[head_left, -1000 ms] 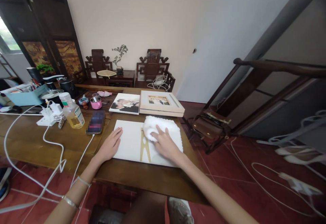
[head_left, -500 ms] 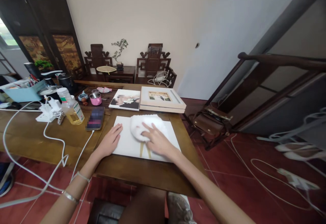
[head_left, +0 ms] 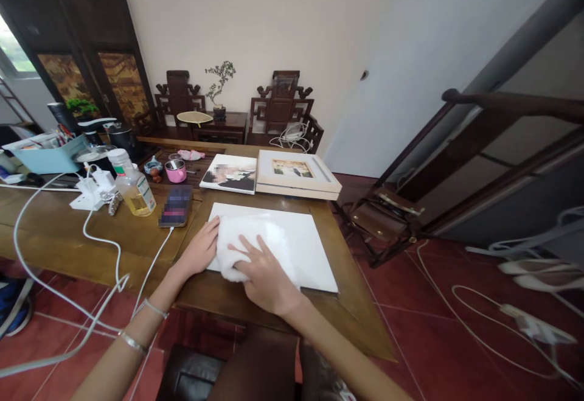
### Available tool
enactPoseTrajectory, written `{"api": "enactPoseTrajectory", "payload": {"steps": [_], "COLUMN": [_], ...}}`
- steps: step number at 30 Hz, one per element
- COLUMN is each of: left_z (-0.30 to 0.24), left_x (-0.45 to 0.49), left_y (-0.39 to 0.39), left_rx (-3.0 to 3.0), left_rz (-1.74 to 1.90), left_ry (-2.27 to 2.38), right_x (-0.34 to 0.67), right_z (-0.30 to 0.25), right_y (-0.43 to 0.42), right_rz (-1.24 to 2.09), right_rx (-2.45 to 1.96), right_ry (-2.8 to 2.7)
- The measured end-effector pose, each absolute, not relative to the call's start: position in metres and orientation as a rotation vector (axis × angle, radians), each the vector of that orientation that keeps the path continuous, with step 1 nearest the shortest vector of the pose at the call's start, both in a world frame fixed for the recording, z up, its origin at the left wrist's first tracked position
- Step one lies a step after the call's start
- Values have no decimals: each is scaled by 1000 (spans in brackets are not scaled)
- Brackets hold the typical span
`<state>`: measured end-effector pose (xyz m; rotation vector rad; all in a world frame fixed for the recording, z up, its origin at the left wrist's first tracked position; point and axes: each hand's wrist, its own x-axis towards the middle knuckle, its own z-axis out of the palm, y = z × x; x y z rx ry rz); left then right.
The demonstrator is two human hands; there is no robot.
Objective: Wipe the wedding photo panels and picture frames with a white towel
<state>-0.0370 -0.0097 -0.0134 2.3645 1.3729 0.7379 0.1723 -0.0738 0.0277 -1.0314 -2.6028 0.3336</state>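
Observation:
A white fluffy cloth (head_left: 278, 240) lies bunched on a flat white panel (head_left: 317, 255) on the wooden table. My right hand (head_left: 264, 276) presses down on the cloth, its fingers spread over the top and the thumb side tucked at the near edge. At the panel's left edge rests my left hand (head_left: 201, 249), fingers stretched out, with the fingertips beside the cloth. The cloth and my right hand hide the lower left part of the panel.
Behind the panel lie a photo print (head_left: 230, 174) and a framed picture (head_left: 296, 176). To the left are a phone (head_left: 176, 206) on a cable, a bottle (head_left: 137, 194), a power strip (head_left: 93, 191) and a pink cup (head_left: 176, 171). A wooden chair (head_left: 401, 206) stands right.
My right hand has slid the cloth toward me and to the left across the panel. Tan strips seen on the panel earlier are now covered. My left hand stays at the edge.

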Motion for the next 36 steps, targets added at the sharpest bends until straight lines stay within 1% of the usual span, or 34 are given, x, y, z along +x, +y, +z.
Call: {"api": "enactPoseTrajectory", "payload": {"steps": [3,9,11,13,15,17,19,23,25,27,32,36], "left_z": [-15,-13,-13,-14,-16,-17,-17,-16,-15,-14,-12,-10], "left_x": [-36,-35,-35,-35,-36,-36,-36,-35,-35,-35,-32,-30], "left_y": [-10,-12,-12,-11,-10,-10,-10,-10,-11,-11,-13,-14], "left_rx": [2378,2388,2387,2375,2358,2347,2339,2336,2346,2347,2312,2241], "left_rz": [742,698,716,754,778,788,800,823,817,812,802,833], "left_ry": [1394,1402,1395,1389,1383,1377,1373,1368,1357,1357,1374,1353], "right_x": [196,224,220,209,196,185,179,183,192,202,214,197], "right_z": [28,42,46,47,46,45,48,60,64,64,52,46], "right_y": [-62,-22,-7,3,2,-11,-35,-86,-98,-95,-35,6], "right_rz": [378,460,398,263,126,88,156,422,541,571,368,195], "right_rx": [-1057,-1398,-1492,-1536,-1517,-1462,-1391,-1104,-1015,-1029,-1260,-1438], "right_ry": [-2558,-2476,-2508,-2564,-2627,-2703,-2779,-2860,-2841,-2790,-2700,-2646]}}
